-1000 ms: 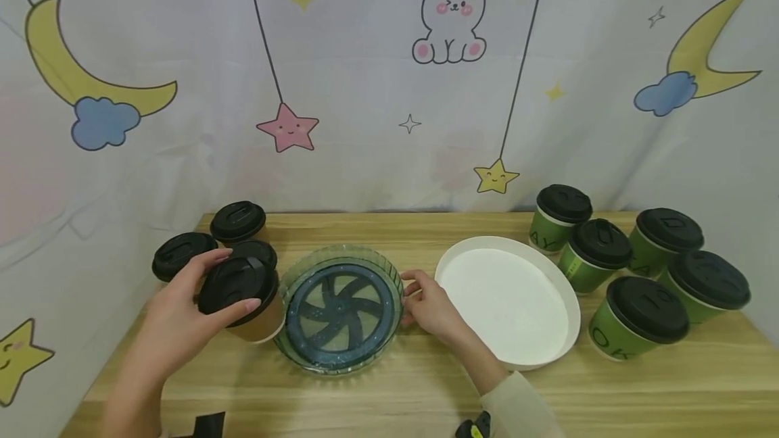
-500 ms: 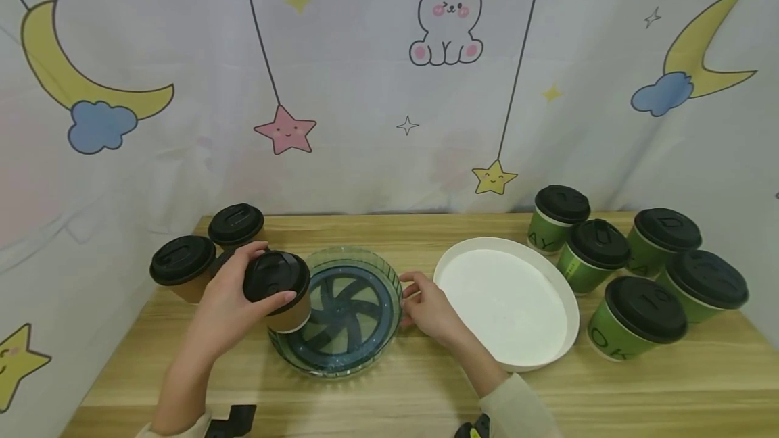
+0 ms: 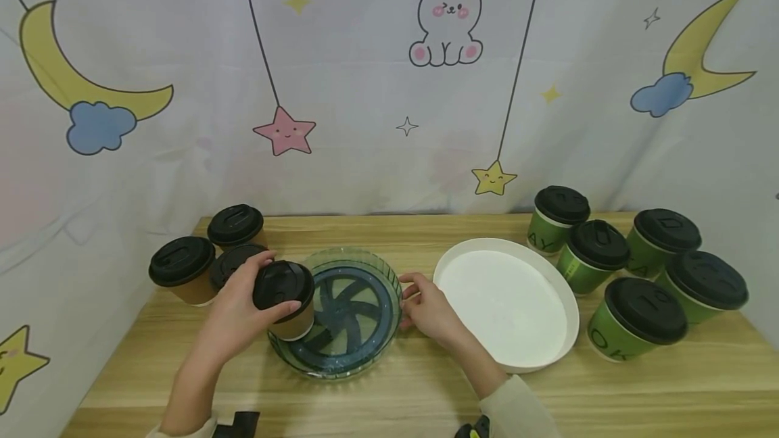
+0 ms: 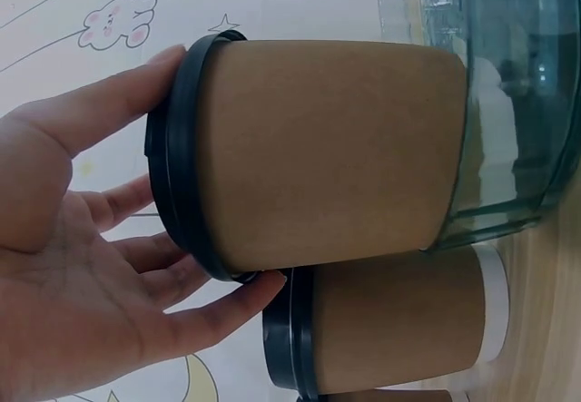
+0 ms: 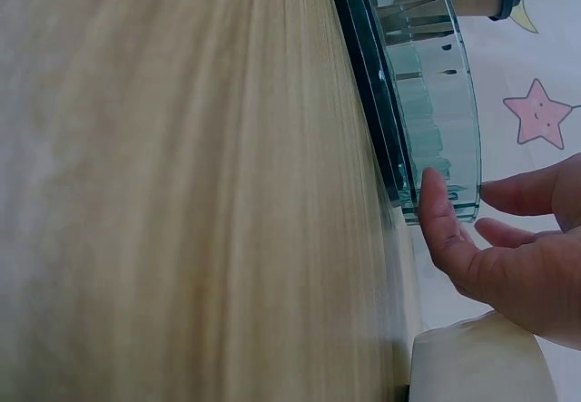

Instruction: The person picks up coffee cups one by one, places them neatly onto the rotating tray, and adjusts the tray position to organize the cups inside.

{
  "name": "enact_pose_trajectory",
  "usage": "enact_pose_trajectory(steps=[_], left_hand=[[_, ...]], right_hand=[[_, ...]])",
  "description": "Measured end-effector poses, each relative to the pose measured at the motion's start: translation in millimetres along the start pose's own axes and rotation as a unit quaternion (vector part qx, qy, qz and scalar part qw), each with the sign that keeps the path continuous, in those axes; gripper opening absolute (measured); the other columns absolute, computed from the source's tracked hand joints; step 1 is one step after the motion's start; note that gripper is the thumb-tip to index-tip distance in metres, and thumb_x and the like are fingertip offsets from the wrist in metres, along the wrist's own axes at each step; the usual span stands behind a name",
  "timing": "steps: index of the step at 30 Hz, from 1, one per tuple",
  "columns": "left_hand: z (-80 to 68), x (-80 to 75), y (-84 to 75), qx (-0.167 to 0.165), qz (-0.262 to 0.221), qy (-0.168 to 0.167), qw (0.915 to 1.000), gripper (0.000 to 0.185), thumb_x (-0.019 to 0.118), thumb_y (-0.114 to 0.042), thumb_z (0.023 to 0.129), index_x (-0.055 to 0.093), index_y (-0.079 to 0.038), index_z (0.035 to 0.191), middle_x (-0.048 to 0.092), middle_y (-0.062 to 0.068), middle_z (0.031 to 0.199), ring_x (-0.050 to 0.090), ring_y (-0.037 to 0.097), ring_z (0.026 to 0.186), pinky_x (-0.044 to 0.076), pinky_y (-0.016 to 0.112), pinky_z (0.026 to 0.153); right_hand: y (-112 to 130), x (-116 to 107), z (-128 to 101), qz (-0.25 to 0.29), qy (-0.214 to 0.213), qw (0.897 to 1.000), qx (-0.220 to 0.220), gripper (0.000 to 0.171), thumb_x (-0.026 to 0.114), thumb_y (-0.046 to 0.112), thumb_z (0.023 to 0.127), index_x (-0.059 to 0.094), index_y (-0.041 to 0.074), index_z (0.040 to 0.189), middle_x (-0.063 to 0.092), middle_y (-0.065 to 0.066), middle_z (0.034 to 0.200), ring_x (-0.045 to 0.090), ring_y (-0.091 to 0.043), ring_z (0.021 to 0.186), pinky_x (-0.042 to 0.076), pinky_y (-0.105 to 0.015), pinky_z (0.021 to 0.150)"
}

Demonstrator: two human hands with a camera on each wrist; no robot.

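Observation:
My left hand [image 3: 240,308] grips a brown paper cup [image 3: 286,303] by its black lid, fingers curled round the rim. The cup stands upright over the left inside of a green glass dish [image 3: 359,350] with a dark blue spiral insert. In the left wrist view the cup [image 4: 327,148] reaches past the dish wall [image 4: 517,102], held by my left hand [image 4: 82,284]; whether its base touches the bottom is hidden. My right hand [image 3: 426,306] rests with loose fingers against the dish's right rim. The right wrist view shows its thumb on the rim [image 5: 440,139].
Three more brown lidded cups [image 3: 182,269] stand left of the dish, one [image 4: 399,334] close under my left hand. A white round tray [image 3: 566,303] lies right of the dish. Several green lidded cups [image 3: 639,316] cluster at the right. A cartoon-print cloth hangs behind the wooden table [image 3: 389,397].
My left hand carried the brown cup rightward from the cluster, over the dish's left edge, and lowered it slightly. The right hand stayed at the dish rim.

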State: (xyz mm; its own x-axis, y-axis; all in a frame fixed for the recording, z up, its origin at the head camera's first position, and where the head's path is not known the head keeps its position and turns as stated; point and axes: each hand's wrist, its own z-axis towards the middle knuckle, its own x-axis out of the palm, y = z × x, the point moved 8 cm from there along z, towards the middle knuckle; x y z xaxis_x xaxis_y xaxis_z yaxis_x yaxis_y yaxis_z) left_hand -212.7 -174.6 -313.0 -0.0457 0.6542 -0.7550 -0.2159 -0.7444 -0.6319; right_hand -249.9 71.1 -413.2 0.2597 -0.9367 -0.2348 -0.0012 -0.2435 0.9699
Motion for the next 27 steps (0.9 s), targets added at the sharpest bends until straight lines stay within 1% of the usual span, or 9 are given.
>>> enact_pose_trajectory(steps=[8,16,22,27], left_hand=[[-1.1,5.3,4.0,0.002,-0.001,0.007,1.0,0.081,0.075,-0.027,0.076,0.031,0.0,0.137,0.035,0.025,0.135,0.031,0.044,0.122,0.031,0.059,0.091],[-3.9,3.4,3.9,0.014,-0.008,0.005,0.9999,0.082,0.076,-0.028,0.075,0.031,-0.001,0.139,0.032,0.025,0.137,0.027,0.045,0.124,0.028,0.061,0.092],[-9.6,-8.3,4.1,0.023,-0.012,-0.01,0.9996,0.083,0.076,-0.027,0.075,0.03,-0.001,0.139,0.032,0.026,0.137,0.029,0.045,0.122,0.029,0.062,0.09],[-15.6,-22.3,10.4,0.014,-0.014,-0.023,0.9995,0.085,0.075,-0.029,0.076,0.028,-0.002,0.141,0.03,0.026,0.138,0.031,0.044,0.121,0.03,0.061,0.089]], right_hand=[[-3.0,0.3,0.6,0.003,0.001,1.0,0.004,0.044,0.043,-0.014,0.083,0.041,-0.007,0.126,0.047,-0.02,0.098,0.056,-0.023,0.077,0.054,-0.035,0.059],[-2.5,0.3,0.3,0.0,0.0,1.0,0.003,0.043,0.044,-0.013,0.084,0.042,-0.007,0.126,0.047,-0.019,0.097,0.056,-0.023,0.077,0.054,-0.035,0.059],[-2.3,0.6,0.5,-0.002,0.001,1.0,0.006,0.044,0.043,-0.013,0.084,0.041,-0.007,0.127,0.046,-0.02,0.098,0.056,-0.024,0.079,0.054,-0.035,0.059],[-1.8,0.3,1.2,-0.01,-0.001,1.0,0.009,0.041,0.046,-0.01,0.087,0.041,-0.006,0.127,0.047,-0.019,0.099,0.056,-0.023,0.077,0.054,-0.035,0.059]])
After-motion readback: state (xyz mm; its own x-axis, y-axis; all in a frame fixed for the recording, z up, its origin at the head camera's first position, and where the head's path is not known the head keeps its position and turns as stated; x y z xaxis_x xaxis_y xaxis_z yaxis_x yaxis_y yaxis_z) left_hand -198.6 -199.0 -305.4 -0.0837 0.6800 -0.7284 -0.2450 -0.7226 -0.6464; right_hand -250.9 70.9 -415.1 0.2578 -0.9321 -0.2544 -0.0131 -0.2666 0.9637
